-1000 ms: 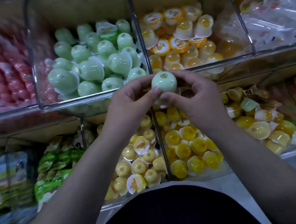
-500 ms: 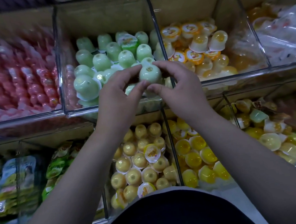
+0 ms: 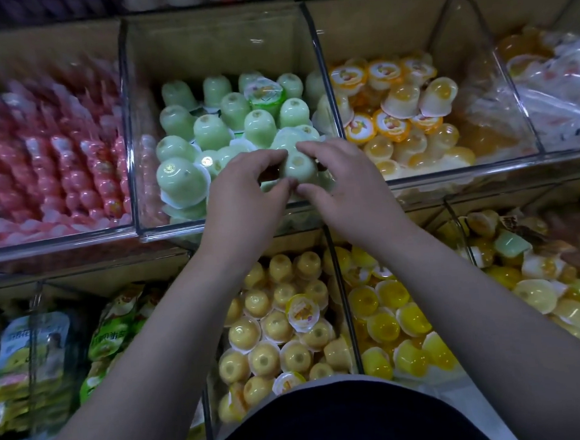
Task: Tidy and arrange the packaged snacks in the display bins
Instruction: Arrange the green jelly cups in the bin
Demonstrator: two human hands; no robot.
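Holding one green jelly cup point(image 3: 298, 167) at the front of its bin

Both hands meet just above the centre of the frame. The left hand point(image 3: 242, 197) and the right hand point(image 3: 346, 186) each pinch the cup between curled fingers and thumb; the fingers arch over its sides, and the two thumb tips almost touch below it. The cup sits dome up at the front right of the clear bin point(image 3: 131, 134) of green jelly cups point(image 3: 212, 130) in the upper middle; the hands hide its base, so whether it rests on the cups beneath cannot be told. Most of its neighbours also stand dome up; one near the back shows its printed lid point(image 3: 264, 92).

Blurred rows of pink packaged sweets point(image 3: 55, 174) fill the upper left, beside that bin; on its other side lie orange jelly cups point(image 3: 390, 109), some lid up. In the lower row, pale yellow jelly cups point(image 3: 275, 327) lie between the forearms at lower centre; brighter yellow jelly cups point(image 3: 395, 322) lie just right of them; a mixed bin at the right holds one stray green cup point(image 3: 510, 244); green pouches point(image 3: 114, 330) stand at lower left. A dark shirt point(image 3: 330, 423) fills the bottom edge.
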